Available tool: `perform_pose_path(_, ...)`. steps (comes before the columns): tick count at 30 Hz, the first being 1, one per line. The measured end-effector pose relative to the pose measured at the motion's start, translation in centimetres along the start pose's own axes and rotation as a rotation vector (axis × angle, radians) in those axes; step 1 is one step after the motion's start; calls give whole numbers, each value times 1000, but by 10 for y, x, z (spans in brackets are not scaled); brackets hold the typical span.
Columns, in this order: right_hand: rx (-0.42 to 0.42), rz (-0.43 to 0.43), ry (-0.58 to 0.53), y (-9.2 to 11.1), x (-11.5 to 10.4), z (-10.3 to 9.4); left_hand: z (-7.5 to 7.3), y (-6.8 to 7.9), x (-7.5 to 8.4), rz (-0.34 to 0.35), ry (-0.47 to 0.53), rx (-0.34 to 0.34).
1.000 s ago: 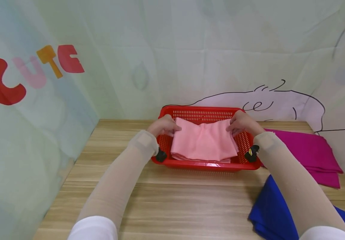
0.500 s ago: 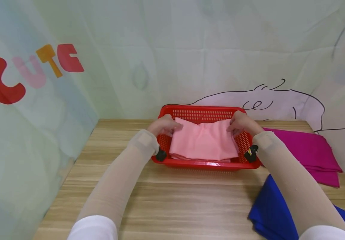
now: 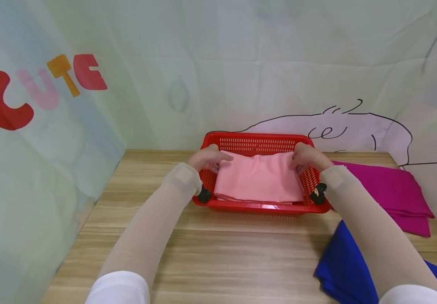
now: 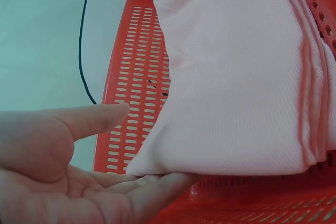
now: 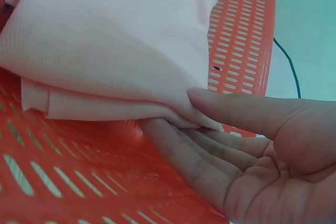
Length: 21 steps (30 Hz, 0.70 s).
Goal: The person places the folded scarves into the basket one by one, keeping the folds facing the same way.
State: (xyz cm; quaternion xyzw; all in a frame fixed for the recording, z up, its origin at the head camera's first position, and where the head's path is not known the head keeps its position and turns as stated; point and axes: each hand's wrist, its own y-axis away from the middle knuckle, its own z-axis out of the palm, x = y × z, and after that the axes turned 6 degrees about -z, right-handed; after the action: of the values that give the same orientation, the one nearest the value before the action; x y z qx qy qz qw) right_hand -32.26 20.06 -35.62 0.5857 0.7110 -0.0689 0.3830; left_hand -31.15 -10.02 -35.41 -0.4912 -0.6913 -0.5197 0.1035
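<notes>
A folded pink cloth [image 3: 258,179] lies inside a red perforated plastic basket [image 3: 260,207]. At the cloth's left end is my left hand [image 3: 209,158]. In the left wrist view, the left thumb [image 4: 102,119] stands apart from the cloth, while the fingers reach under its edge. My right hand [image 3: 306,158] is at the opposite end. The right wrist view shows the right thumb [image 5: 231,109] on top of the cloth's corner and the fingers beneath it, pinching the folded layers. Some of the fingertips are hidden below the cloth.
Right of the basket lies a folded magenta cloth [image 3: 397,194]. A blue cloth [image 3: 343,266] lies nearer, partly behind the right forearm. The wooden table [image 3: 237,253] extends in front of the basket, and a printed curtain [image 3: 226,76] hangs directly behind it.
The pink cloth's left edge has shifted slightly left and lies a little flatter. My left fingers have straightened slightly. The right hand and the basket have barely moved.
</notes>
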Motion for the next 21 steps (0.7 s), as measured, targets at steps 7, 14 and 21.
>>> perform_pose_path(7, 22, 24, 26, 1, -1, 2, 1, 0, -1, -12, -25, 6)
perform_pose_path(14, 65, 39, 74, 10, -9, 2, -2, 1, 1, 18, -29, -2)
perform_pose_path(21, 64, 9, 113, 14, -12, 0, -1, 6, 6, 59, -67, -4)
